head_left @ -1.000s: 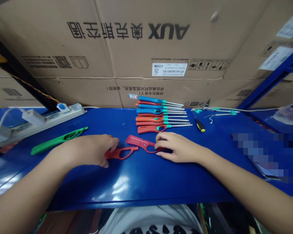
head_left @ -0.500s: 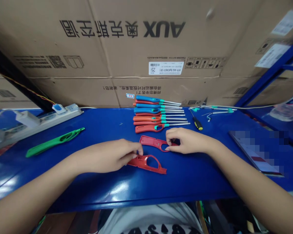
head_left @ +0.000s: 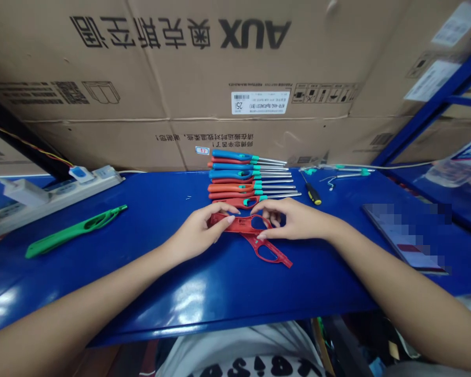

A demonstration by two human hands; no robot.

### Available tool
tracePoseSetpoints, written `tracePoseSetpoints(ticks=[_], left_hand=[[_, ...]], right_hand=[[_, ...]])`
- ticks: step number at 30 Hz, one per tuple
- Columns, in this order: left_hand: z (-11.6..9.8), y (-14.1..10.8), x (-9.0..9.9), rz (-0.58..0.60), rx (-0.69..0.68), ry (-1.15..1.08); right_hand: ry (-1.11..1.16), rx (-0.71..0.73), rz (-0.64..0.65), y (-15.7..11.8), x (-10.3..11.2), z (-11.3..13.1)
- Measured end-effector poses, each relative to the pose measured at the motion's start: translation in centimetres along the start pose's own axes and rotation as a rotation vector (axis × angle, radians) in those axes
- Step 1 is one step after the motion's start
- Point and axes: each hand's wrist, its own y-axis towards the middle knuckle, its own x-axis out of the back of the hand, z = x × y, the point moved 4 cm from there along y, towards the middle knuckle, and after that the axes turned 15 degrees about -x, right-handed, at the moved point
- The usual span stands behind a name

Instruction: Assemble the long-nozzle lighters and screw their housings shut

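Observation:
A red plastic shell half with an oval opening (head_left: 241, 224) is held between both hands. My left hand (head_left: 198, 230) grips its left end, thumb on top and fingers behind. Around its right end curl the thumb and fingers of my right hand (head_left: 286, 220). Beneath and in front of it, a second red shell half (head_left: 286, 258) lies slanted on the blue table, its left part covered. Just behind the hands is a row of several assembled lighters (head_left: 230, 174) with blue, red and orange handles and metal tubes pointing right.
A green shell part (head_left: 74, 230) lies left, before a white power strip (head_left: 98, 183). A yellow-black screwdriver (head_left: 313, 193) and green-tipped metal tubes (head_left: 351, 172) are behind on the right. A phone-like device (head_left: 404, 241) lies right. A cardboard box (head_left: 180, 94) stands behind the blue table (head_left: 172, 309).
One red shell half has been lifted and moved back, now in both hands. The other half now lies nearer the front, released by my right hand. The camera view has shifted slightly.

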Motion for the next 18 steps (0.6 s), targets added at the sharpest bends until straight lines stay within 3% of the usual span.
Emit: tracePoseSetpoints(ticks=[2, 5, 9, 13, 16, 18], left_hand=[[0.5, -0.1, -0.4, -0.037, 0.021, -0.115], [0.3, -0.4, -0.4, -0.071, -0.083, -0.149], [-0.2, -1.1, -0.4, 0.087, -0.253, 0.118], [-0.1, -1.3, -0.9, 0.276, -0.391, 0.278], [0.2, -1.1, -1.0, 0.259, -0.482, 0.279], [0.4, -1.0, -0.9, 0.203, -0.484, 0.284]], right_hand=[[-0.007, 0.038, -0.034, 0.3, -0.4, 0.2], [-0.04, 0.086, -0.08, 0.2, -0.3, 0.5], [-0.045, 0.063, -0.085, -0.5, 0.9, 0.4], [0.064, 0.011, 0.135, -1.4, 1.1, 0.7], [0.097, 0.002, 0.313, -1.8, 0.0, 1.4], [0.058, 0.027, 0.358, -1.8, -1.0, 1.7]])
